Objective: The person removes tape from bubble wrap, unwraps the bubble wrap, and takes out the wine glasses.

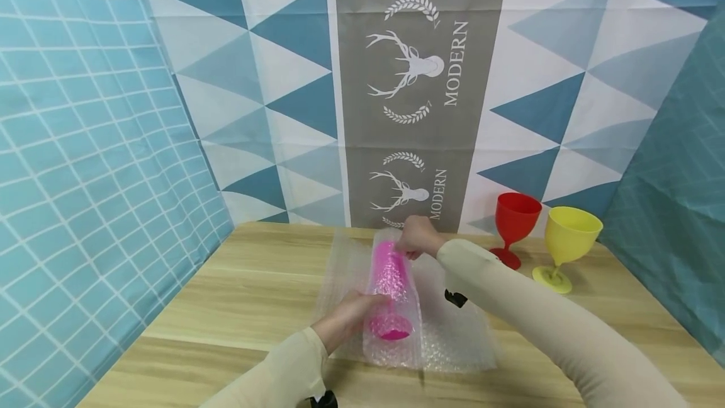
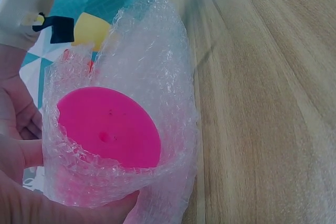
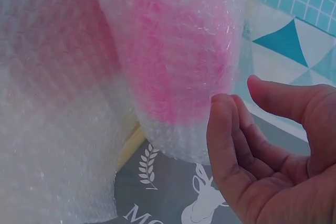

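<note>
A pink goblet (image 1: 392,279) lies on its side, rolled in clear bubble wrap (image 1: 459,339). Its round base (image 2: 107,127) faces out of the open end of the roll in the left wrist view. Around the stem end, my left hand (image 1: 352,315) grips the wrapped goblet, thumb and fingers on either side. My right hand (image 1: 419,237) is at the bowl end. In the right wrist view its fingers (image 3: 223,129) bend loosely beside the wrap, the thumb stands apart from them, and nothing is pinched between. Whether a fingertip touches the plastic is unclear.
A red goblet (image 1: 517,216) and a yellow goblet (image 1: 571,235) stand upright at the right rear of the wooden table (image 1: 226,307). Patterned cloth (image 1: 300,99) hangs behind the table, with blue checked cloth (image 1: 85,162) on the left.
</note>
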{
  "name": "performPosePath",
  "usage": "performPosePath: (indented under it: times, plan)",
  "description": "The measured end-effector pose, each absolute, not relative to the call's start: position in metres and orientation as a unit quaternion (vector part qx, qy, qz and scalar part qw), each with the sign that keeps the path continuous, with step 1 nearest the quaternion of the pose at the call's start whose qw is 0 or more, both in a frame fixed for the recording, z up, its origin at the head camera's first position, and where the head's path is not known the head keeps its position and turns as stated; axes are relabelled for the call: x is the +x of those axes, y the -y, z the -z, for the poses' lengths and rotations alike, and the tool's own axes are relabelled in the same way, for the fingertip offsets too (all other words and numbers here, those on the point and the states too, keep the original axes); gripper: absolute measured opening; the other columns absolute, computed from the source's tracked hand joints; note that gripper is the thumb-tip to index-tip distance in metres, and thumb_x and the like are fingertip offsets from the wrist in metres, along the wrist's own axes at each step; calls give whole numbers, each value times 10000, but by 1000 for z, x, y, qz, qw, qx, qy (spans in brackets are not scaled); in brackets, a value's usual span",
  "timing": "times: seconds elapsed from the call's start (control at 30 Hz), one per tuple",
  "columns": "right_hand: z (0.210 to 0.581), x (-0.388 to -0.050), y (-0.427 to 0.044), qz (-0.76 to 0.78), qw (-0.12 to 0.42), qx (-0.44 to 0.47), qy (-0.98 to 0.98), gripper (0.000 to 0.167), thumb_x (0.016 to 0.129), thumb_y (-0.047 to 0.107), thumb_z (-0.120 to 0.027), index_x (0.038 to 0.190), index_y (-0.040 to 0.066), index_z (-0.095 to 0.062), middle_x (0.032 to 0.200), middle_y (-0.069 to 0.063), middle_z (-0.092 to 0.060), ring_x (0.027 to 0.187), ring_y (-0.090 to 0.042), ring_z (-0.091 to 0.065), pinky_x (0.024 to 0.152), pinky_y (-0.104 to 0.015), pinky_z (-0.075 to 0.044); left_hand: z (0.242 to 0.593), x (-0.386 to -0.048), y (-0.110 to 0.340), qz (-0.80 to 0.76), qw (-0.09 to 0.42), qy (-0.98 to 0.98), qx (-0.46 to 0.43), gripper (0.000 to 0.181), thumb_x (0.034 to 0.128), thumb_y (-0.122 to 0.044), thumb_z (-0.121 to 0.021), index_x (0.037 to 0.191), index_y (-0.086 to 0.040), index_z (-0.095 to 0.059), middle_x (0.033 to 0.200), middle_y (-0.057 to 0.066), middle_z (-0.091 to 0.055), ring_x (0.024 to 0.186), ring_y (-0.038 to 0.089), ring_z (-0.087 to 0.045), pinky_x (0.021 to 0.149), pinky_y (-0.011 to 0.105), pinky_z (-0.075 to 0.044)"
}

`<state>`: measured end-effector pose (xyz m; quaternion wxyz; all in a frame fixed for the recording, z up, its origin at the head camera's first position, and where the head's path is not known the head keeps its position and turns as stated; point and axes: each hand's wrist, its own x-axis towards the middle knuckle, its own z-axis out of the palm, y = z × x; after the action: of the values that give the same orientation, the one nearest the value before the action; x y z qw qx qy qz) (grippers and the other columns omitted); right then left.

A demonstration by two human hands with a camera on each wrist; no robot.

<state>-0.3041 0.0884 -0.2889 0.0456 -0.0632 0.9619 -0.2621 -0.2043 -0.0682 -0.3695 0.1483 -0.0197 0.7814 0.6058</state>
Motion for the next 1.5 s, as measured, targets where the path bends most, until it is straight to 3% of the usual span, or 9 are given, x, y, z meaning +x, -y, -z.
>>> performPosePath:
  times: [0.17,0.43,0.6,0.77,0.97,1.1,1.37,1.5]
  plan:
    - [288,-308,-82,299,65,-39,-951,190,701,58,-777,682,-6,-599,521,-56,-608,428,-122,-586,591,-313,-602,370,-205,69,-617,146,-773,-12,427,861,-256,-651,1122,78,-605,1124,191,-645,1021,250,-617,1008,492,-462]
    - [288,-305,-75,263,60,-39,-962,269,689,54,-737,550,86,-509,461,-4,-549,380,-92,-529,535,-277,-586,370,-206,67,-616,149,-773,-18,537,850,-272,-663,1204,115,-550,1270,261,-570,1181,394,-545,1070,572,-386]
    - [288,-303,-75,235,55,-38,-970,333,707,95,-756,499,108,-497,439,23,-530,368,-85,-522,498,-236,-564,368,-204,66,-615,148,-775,-11,535,852,-274,-657,1202,116,-553,1274,264,-568,1193,409,-535,1076,578,-377]
    - [290,-303,-74,247,61,-25,-967,296,700,54,-740,516,88,-510,441,18,-524,376,-93,-523,516,-236,-567,367,-203,67,-611,147,-777,-16,518,852,-272,-658,1189,109,-561,1263,254,-574,1185,398,-537,1079,583,-368]
    - [290,-305,-76,299,60,-2,-952,141,664,-32,-706,657,10,-572,503,-36,-573,407,-113,-553,579,-297,-599,367,-202,68,-611,153,-777,-12,498,855,-294,-657,1176,80,-581,1241,224,-593,1160,361,-556,1065,587,-378]
    - [289,-306,-77,317,63,6,-946,113,653,-48,-701,721,-27,-613,534,-53,-596,426,-125,-574,546,-285,-591,365,-202,68,-618,155,-771,-11,512,855,-290,-658,1186,91,-566,1225,223,-598,1135,345,-577,1049,555,-417]
    - [286,-307,-81,321,40,-1,-946,248,605,-66,-722,821,-59,-601,540,-61,-621,408,-122,-582,492,-257,-569,366,-202,66,-645,157,-748,-2,480,868,-260,-643,1175,101,-567,1124,190,-658,961,192,-651,921,392,-552]
    - [284,-306,-83,328,43,4,-944,421,611,-81,-700,1010,-121,-574,640,-107,-635,425,-134,-594,536,-286,-588,367,-203,64,-651,157,-742,0,465,870,-249,-636,1165,105,-571,1105,196,-666,925,179,-657,885,373,-569]
